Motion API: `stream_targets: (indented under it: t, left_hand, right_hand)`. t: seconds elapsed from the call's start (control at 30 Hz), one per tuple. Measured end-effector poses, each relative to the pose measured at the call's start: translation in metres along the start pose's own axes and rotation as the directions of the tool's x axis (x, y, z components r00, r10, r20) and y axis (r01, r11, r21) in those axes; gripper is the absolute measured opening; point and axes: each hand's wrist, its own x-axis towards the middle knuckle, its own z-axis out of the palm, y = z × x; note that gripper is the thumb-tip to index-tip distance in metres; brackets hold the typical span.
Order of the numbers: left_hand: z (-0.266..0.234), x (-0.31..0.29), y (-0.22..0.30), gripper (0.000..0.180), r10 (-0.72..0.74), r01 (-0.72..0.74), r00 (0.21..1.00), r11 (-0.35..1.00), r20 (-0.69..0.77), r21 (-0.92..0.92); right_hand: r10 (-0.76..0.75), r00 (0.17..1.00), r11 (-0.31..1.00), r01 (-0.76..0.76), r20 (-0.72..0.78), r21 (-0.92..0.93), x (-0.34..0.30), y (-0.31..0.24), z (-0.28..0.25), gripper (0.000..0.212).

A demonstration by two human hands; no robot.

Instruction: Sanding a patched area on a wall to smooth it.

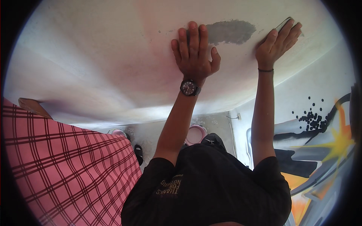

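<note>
My left hand [194,56] lies flat against the pale wall [113,49], fingers spread and nothing in it. A dark wristwatch [189,87] is on that wrist. Just right of its fingers is a rough grey patch [233,31] on the wall. Farther right, my right hand [277,43] presses a thin flat sheet [282,24] to the wall. Only the sheet's dark edge and a pale corner show past the fingers; the palm and fingers hide the rest. A thin dark band [266,70] circles the right wrist.
A pink plaid cloth [71,162] covers a broad surface at left, with a brown wooden piece [34,107] by the wall. Below me are a pink tub [195,135] and dark slippers [138,152] on the floor. The right wall bears a painted mural [316,150].
</note>
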Motion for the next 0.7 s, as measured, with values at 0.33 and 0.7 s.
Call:
stream_targets:
  t: [0.33,0.7]
  left_hand:
    - [0.000,0.001,0.001,0.061,-0.010,0.010,1.000,1.000,-0.006,-0.009]
    - [-0.002,0.007,-0.003,0.061,-0.007,0.007,1.000,1.000,0.014,-0.008]
  right_hand:
    - [0.128,0.991,0.991,-0.127,0.041,-0.039,-0.055,-0.022,0.001,0.061]
    - [-0.098,0.995,0.995,0.099,0.034,-0.014,0.025,-0.009,0.003,0.061]
